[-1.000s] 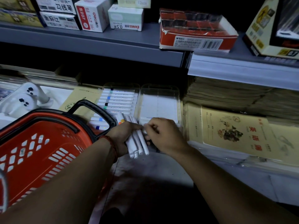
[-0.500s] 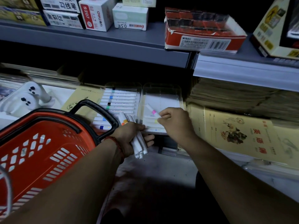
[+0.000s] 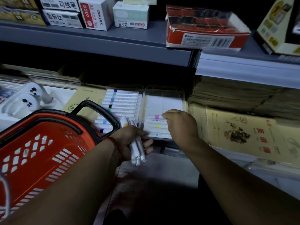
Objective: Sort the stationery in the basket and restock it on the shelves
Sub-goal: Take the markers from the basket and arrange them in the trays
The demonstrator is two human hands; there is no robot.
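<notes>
My left hand [image 3: 129, 140] is shut on a bundle of white markers [image 3: 138, 150], held low in front of the lower shelf. My right hand [image 3: 180, 125] rests over the right clear tray [image 3: 164, 95], its fingertips on a pink-banded marker [image 3: 155, 117] that lies flat in the tray above a few other markers. The left clear tray [image 3: 141, 90] is filled with several white markers with coloured bands. A red basket [image 3: 39, 151] with a black handle [image 3: 97, 111] hangs on my left forearm.
Stacked brown notebooks [image 3: 235, 98] and a yellow workbook [image 3: 240, 132] lie right of the trays. White power plugs [image 3: 29, 99] sit at the left. The upper shelf [image 3: 97, 41] carries boxes, among them a red carton [image 3: 206, 28]. Dark floor lies below.
My right hand took one marker from the bundle, carried it up to the right tray and laid it flat there. My left hand stayed shut on the remaining markers.
</notes>
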